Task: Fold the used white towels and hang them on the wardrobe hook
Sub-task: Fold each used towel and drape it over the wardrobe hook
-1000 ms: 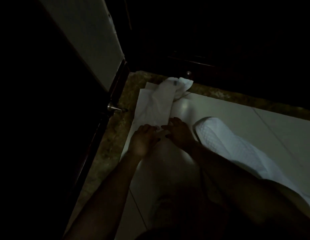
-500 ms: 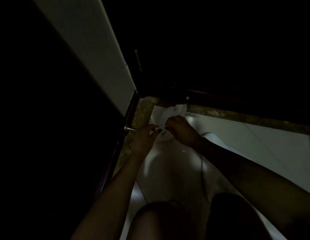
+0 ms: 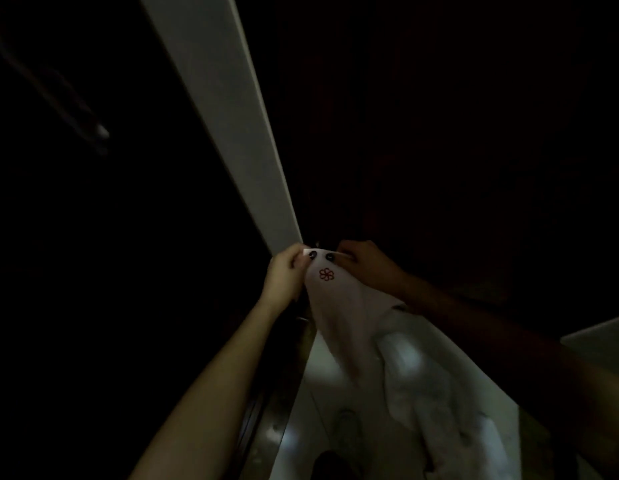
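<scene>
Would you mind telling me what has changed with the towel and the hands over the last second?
Both hands, left and right, have lifted the white towel off the floor; it now hangs from their grip at its top edge, red emblem showing. The second white cloth stays down on the floor.

The scene is very dim; most of the frame is near black, above all the left side and top right. The brightest parts are a pale wall strip (image 3: 225, 109) and glare patches on the glossy floor (image 3: 311, 403). The towel (image 3: 339, 306) is soft and motion-blurred lower down. Straight edges slant and splay from wide-angle distortion. The right forearm is lost in shadow.
</scene>
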`<state>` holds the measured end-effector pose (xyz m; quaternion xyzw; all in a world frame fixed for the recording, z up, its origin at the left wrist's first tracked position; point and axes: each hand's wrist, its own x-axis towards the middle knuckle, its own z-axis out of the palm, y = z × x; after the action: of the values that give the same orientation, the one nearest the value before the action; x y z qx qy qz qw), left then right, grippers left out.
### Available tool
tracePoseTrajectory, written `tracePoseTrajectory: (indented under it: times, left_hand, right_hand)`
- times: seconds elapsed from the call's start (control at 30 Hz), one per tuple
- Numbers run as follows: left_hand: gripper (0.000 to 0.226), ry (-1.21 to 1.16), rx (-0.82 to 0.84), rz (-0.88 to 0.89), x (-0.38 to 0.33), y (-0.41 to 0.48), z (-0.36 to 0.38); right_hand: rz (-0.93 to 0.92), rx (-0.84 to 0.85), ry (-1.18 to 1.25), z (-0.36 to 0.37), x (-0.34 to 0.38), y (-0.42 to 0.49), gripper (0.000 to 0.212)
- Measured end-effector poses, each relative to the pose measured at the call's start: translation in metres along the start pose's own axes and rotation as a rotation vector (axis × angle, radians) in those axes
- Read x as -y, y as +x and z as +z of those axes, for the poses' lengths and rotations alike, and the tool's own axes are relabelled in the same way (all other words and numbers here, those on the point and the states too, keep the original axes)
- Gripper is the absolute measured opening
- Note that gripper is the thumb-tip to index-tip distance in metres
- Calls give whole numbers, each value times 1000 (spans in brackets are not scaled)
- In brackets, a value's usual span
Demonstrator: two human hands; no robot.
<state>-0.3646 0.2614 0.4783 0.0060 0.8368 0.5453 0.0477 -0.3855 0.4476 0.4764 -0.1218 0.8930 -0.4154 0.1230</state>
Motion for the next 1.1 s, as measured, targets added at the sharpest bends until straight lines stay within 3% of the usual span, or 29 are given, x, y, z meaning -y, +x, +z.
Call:
tracePoseTrajectory:
  times: [0.23,0.4,0.57,0.73,0.97,1.1]
  left_hand:
    - [17,-109,-269,105,-192,-65,-101]
    - [12,-113,-465,190,-256,-113,-162]
    - [12,-87,-669,309,-279,-154,-213]
    - [19,-77,-882,310,-275,-223,-250]
    - [13,66,-1139,140,-255,-365,-276]
    - [14,188,-1270,-18,-235,-471,-275]
  right_hand:
    - [-156,-52,-49,-137,167,-67,38]
    - [-157,-19,-58,-181,224,-92,18]
    - [-161,-55,-66,-167,247,-95,8]
    - [-215,-105,32,-143,270,-105,18]
    - [-426,-84,141,-105,344,-148,29]
    - [-516,45,162,-54,390,-194,30]
